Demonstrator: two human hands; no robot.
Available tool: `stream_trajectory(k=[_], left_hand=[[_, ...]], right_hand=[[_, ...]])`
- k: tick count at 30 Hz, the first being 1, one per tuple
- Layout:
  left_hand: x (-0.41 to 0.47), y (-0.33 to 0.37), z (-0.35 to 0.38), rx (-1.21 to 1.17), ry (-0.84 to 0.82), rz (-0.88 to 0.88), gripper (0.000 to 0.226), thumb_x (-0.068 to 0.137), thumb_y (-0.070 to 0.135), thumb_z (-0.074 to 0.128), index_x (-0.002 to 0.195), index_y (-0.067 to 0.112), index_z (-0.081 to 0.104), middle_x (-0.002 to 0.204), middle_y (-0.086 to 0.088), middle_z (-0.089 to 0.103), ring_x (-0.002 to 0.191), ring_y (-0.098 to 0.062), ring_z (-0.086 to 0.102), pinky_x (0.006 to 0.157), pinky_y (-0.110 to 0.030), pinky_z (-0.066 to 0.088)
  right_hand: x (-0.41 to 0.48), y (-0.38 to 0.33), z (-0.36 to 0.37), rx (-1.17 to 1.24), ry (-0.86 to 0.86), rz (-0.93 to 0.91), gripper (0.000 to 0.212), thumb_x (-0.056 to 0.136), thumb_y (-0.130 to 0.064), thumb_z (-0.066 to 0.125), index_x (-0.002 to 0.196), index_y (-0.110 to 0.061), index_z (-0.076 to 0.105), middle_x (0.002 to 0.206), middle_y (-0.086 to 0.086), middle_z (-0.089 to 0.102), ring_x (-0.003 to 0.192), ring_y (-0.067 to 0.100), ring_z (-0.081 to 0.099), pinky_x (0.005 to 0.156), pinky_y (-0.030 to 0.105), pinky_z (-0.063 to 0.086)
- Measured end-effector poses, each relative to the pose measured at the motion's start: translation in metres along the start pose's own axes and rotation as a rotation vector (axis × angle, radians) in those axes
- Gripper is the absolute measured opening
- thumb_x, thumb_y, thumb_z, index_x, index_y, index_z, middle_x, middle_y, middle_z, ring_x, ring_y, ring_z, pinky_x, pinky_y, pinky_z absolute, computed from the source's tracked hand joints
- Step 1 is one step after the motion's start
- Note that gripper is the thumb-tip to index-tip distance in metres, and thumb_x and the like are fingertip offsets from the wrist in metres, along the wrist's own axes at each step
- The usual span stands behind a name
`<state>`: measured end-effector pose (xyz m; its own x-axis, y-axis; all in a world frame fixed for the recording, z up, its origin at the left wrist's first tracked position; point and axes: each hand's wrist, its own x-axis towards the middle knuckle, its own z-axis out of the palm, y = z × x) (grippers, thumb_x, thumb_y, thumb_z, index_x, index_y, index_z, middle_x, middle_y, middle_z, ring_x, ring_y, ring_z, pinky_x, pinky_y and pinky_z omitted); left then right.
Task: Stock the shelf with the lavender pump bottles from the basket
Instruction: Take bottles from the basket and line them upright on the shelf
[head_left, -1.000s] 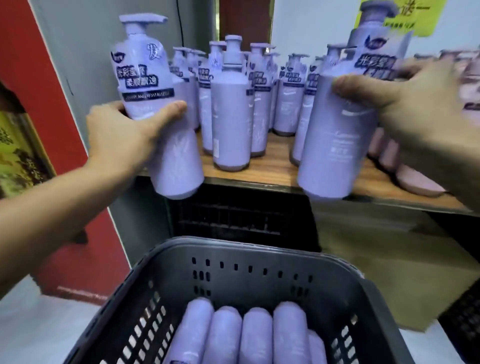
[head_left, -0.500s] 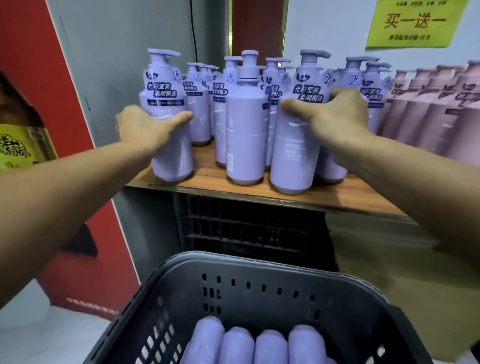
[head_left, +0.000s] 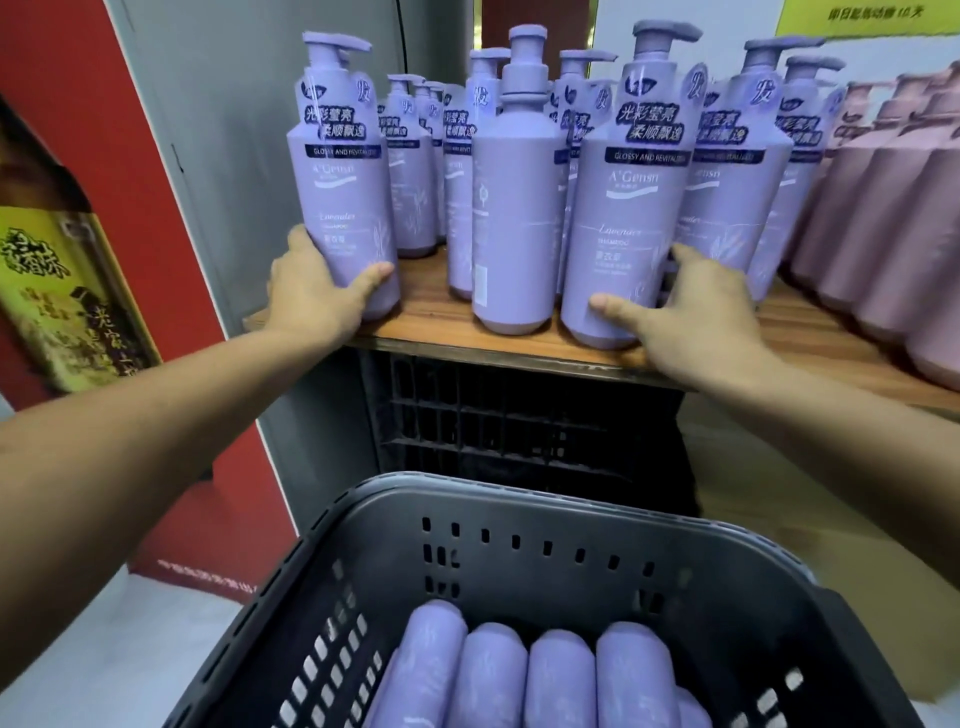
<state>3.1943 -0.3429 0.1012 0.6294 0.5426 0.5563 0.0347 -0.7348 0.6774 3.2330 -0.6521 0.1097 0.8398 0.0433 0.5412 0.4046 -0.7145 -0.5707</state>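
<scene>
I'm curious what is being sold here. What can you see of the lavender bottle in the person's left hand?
The lavender pump bottle is tall, round-shouldered, of matte-looking plastic, its matching pump spout pointing right. A clear printed wrap with Chinese characters covers the neck; the label reads "A'Gensn" and "Lavender". It stands upright on the wooden shelf, at its front left corner. The left hand grips its lower part, thumb across the front.

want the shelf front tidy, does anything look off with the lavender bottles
The front-row bottle between the ones held by the left hand and right hand is turned backwards: it shows a plain back, while those two show front labels. Nothing looks spilled or tipped.
</scene>
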Motion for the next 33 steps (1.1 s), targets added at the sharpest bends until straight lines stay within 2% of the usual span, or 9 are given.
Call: stream_trajectory(k=[10, 13, 15, 18, 20, 22, 24, 29, 33], left_hand=[[0.007, -0.002, 0.009, -0.003, 0.005, -0.057, 0.074, 0.076, 0.05, 0.074, 0.128, 0.006, 0.043, 0.128, -0.014, 0.057, 0.116, -0.034, 0.054, 0.096, -0.042, 0.045], [0.006, 0.002, 0.01, 0.089, -0.042, -0.109, 0.076, 0.082, 0.05, 0.068, 0.132, -0.001, 0.04, 0.132, -0.019, 0.054, 0.121, -0.037, 0.05, 0.1, -0.041, 0.042], [-0.007, 0.002, 0.01, 0.185, -0.082, -0.126, 0.078, 0.086, 0.044, 0.065, 0.138, -0.006, 0.034, 0.136, -0.023, 0.049, 0.127, -0.039, 0.045, 0.105, -0.041, 0.037], [-0.058, -0.011, 0.002, 0.153, -0.017, 0.142, 0.065, 0.085, 0.026, 0.063, 0.14, 0.001, 0.038, 0.138, -0.018, 0.045, 0.132, -0.032, 0.039, 0.112, -0.035, 0.029], [-0.105, -0.023, -0.002, 0.065, -0.026, 0.429, 0.055, 0.083, 0.015, 0.06, 0.136, 0.008, 0.047, 0.134, -0.012, 0.048, 0.128, -0.025, 0.042, 0.112, -0.024, 0.027], [-0.147, -0.04, -0.001, -0.001, -0.195, 0.626, 0.046, 0.083, 0.01, 0.059, 0.129, 0.013, 0.056, 0.124, -0.005, 0.055, 0.118, -0.018, 0.051, 0.106, -0.023, 0.035], [-0.184, -0.06, 0.01, 0.006, -0.451, 0.661, 0.04, 0.085, 0.013, 0.06, 0.124, 0.016, 0.059, 0.117, 0.001, 0.059, 0.109, -0.013, 0.056, 0.099, -0.024, 0.042], [-0.241, -0.105, 0.043, 0.347, -1.043, 0.518, 0.034, 0.082, 0.019, 0.06, 0.115, 0.026, 0.065, 0.11, 0.002, 0.063, 0.09, -0.016, 0.058, 0.084, -0.029, 0.048], [-0.263, -0.14, 0.05, 0.604, -1.347, 0.588, 0.049, 0.081, 0.016, 0.058, 0.128, 0.029, 0.055, 0.121, -0.002, 0.052, 0.109, -0.024, 0.055, 0.085, -0.036, 0.049]], right_hand=[[0.004, -0.002, 0.009, -0.038, 0.027, 0.048, 0.065, 0.072, -0.058, 0.074, 0.119, -0.016, 0.059, 0.12, 0.007, 0.067, 0.115, 0.03, 0.058, 0.097, 0.042, 0.046], [-0.013, -0.004, 0.008, -0.068, 0.001, 0.044, 0.068, 0.075, -0.053, 0.074, 0.126, -0.013, 0.055, 0.126, 0.009, 0.063, 0.119, 0.03, 0.055, 0.1, 0.043, 0.043], [-0.043, -0.005, 0.007, -0.051, 0.073, -0.046, 0.072, 0.078, -0.045, 0.074, 0.135, -0.011, 0.048, 0.132, 0.01, 0.055, 0.122, 0.029, 0.051, 0.104, 0.043, 0.04], [-0.105, -0.002, 0.013, 0.118, 0.145, -0.335, 0.043, 0.081, -0.03, 0.069, 0.121, -0.015, 0.059, 0.113, 0.003, 0.056, 0.106, 0.022, 0.056, 0.093, 0.039, 0.048], [-0.143, 0.007, 0.031, 0.11, -0.079, -0.431, 0.02, 0.082, -0.028, 0.066, 0.101, -0.023, 0.067, 0.097, -0.005, 0.058, 0.092, 0.015, 0.058, 0.082, 0.036, 0.05], [-0.175, 0.02, 0.056, 0.006, -0.422, -0.375, 0.008, 0.084, -0.032, 0.065, 0.09, -0.029, 0.068, 0.089, -0.01, 0.06, 0.084, 0.012, 0.059, 0.078, 0.035, 0.05], [-0.201, 0.035, 0.08, -0.126, -0.673, -0.307, 0.008, 0.086, -0.034, 0.063, 0.089, -0.029, 0.069, 0.09, -0.01, 0.062, 0.086, 0.013, 0.059, 0.079, 0.033, 0.05], [-0.241, 0.06, 0.113, -0.245, -0.948, -0.297, 0.012, 0.087, -0.03, 0.059, 0.095, -0.028, 0.068, 0.098, -0.004, 0.066, 0.091, 0.023, 0.06, 0.075, 0.034, 0.05], [-0.268, 0.075, 0.12, -0.255, -1.166, -0.365, 0.029, 0.082, -0.015, 0.054, 0.106, -0.026, 0.067, 0.104, -0.001, 0.066, 0.097, 0.024, 0.058, 0.082, 0.038, 0.048]])
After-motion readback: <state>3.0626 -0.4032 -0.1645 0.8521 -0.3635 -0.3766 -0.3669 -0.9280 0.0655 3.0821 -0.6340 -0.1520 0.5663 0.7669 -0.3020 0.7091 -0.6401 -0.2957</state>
